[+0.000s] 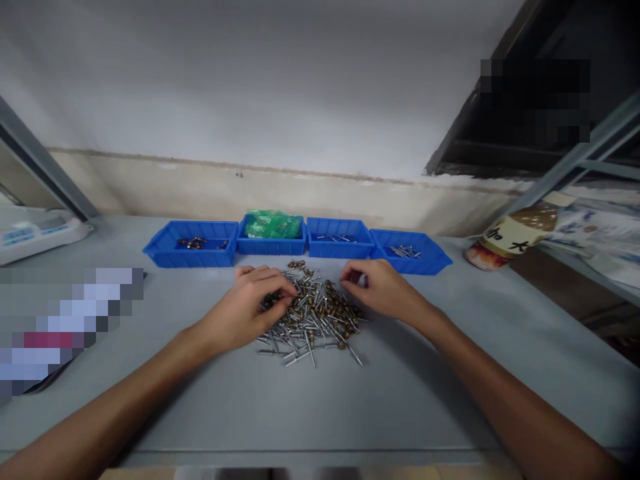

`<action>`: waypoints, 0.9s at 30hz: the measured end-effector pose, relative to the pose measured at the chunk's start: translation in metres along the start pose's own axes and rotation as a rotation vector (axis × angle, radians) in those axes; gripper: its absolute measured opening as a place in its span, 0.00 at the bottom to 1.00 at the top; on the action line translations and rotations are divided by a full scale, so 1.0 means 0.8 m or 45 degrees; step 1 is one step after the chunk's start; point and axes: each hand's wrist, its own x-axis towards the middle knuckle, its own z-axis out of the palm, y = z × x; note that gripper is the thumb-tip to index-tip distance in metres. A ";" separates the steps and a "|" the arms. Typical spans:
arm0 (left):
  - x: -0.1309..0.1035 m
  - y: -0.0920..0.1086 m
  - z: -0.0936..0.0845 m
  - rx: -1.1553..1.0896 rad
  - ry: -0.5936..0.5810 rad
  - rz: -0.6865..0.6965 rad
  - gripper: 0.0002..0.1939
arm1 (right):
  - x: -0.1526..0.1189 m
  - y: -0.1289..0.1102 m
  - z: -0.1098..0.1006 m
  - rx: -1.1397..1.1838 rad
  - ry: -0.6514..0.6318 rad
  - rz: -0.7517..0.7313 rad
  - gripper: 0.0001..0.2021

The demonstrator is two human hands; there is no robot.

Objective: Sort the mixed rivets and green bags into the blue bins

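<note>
A heap of slim silver metal pins [313,323] lies on the table, mixed with short brass-coloured pieces whose exact kind I cannot make out. My left hand [257,300] reaches over the heap's left side, thumb and forefinger drawn close together at the parts. Anything between those fingertips is too small to tell. At the heap's upper right edge is my right hand [377,287], its fingers curled toward the thumb in a pinch. What it holds, if anything, is hidden.
Behind the heap stand four blue bins: one with brass-coloured parts [193,243], one with a green plastic bag [273,225], two with silver pins [336,238] [406,252]. A labelled jar [515,230] is at right, a white device [43,233] at left.
</note>
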 end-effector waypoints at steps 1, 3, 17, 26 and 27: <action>0.000 0.003 0.002 -0.041 0.012 -0.014 0.06 | -0.002 -0.010 0.005 0.059 0.048 -0.022 0.05; -0.001 0.009 0.005 -0.112 0.044 -0.043 0.07 | -0.007 -0.032 0.016 0.193 0.080 -0.103 0.06; 0.002 0.019 0.000 -0.530 0.021 -0.190 0.03 | -0.019 -0.061 0.058 0.411 0.399 -0.506 0.07; 0.002 0.016 0.002 -0.553 0.097 -0.239 0.02 | -0.015 -0.058 0.050 0.435 0.479 -0.465 0.05; 0.003 0.016 0.003 -0.557 0.103 -0.238 0.02 | -0.014 -0.058 0.050 0.442 0.482 -0.457 0.05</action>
